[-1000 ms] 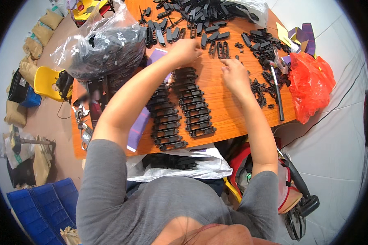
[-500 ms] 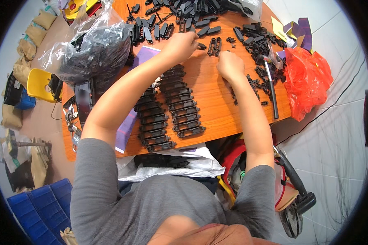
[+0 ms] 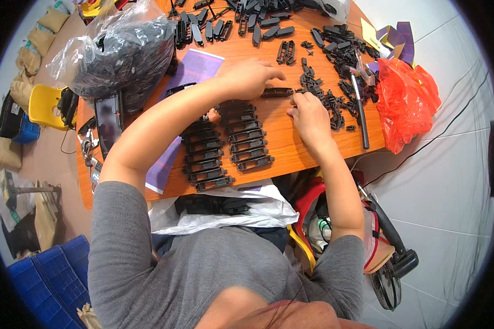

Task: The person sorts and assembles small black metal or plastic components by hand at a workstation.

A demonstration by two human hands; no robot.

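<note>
Wooden table (image 3: 291,143) — black clip (image 3: 276,92) between hands.

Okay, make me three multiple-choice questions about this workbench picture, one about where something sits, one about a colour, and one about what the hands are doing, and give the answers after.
1. Where does the red plastic bag lie?
A. at the right end of the wooden table
B. on the floor by the blue crates
C. under the clear bag

2. What colour are the finished clips set in two rows before the person?
A. white
B. black
C. yellow

3. What is the left hand doing?
A. lifting the long black tool
B. resting in the lap
C. touching a single black clip on the table

Answers: 1 A, the bag sits at the table's right edge, beside the loose small parts. 2 B, both rows are black. 3 C, its fingertips lie on the clip, with the right hand close beside it.
</note>
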